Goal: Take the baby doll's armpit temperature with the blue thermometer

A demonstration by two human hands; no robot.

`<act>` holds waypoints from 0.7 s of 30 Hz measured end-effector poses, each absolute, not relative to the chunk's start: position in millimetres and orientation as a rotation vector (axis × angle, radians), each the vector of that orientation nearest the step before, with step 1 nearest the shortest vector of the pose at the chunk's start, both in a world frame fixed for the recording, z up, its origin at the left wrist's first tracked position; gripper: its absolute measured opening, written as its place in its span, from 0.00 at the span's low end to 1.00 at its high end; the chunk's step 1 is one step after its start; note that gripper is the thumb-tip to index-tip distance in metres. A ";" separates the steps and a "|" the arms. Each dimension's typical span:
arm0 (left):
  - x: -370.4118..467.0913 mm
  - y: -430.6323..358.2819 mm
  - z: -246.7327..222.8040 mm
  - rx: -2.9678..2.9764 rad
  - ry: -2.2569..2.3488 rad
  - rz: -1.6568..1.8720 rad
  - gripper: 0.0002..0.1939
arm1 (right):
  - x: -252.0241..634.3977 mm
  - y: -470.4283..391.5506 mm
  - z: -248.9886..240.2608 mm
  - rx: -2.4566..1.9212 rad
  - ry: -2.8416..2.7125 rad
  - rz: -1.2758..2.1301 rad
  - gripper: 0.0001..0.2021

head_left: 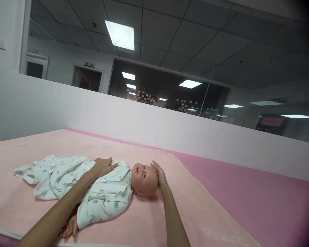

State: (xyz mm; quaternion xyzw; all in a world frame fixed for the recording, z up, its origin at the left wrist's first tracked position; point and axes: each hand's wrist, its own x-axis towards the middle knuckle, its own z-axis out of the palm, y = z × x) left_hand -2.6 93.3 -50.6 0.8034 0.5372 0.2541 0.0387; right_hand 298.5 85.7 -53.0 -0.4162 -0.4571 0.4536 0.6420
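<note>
You steady a baby doll (pixel 144 178) lying on its back on the pink blanket (pixel 149 219)
Your left hand (pixel 103 167) rests flat and open on its chest to pin it; your right hand (pixel 159 176) cups the head so it won't roll

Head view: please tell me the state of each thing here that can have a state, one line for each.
Baby doll: lying on its back, dressed, head towards the right.
Doll's romper: on the doll, buttoned at the chest.
Pink blanket: spread flat under the doll.
Left hand: open, palm resting on the doll's chest.
Right hand: open, cupped against the top of the doll's head.
</note>
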 end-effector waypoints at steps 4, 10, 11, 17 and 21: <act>-3.6 94.5 -50.6 2.469 1.677 0.756 0.23 | 299.7 87.5 -52.5 -0.952 -0.944 0.966 0.24; -3.9 94.6 -48.9 2.454 1.686 0.735 0.23 | 297.3 86.2 -50.4 -1.030 -0.903 0.919 0.38; -3.9 94.5 -48.8 2.456 1.686 0.735 0.23 | 297.5 86.3 -50.6 -1.037 -0.907 0.917 0.39; -3.6 93.6 -49.3 2.463 1.665 0.742 0.23 | 298.7 83.8 -51.1 -1.039 -0.904 0.870 0.40; -3.6 93.0 -48.5 2.443 1.668 0.754 0.23 | 297.3 79.2 -48.2 -1.055 -0.885 0.806 0.38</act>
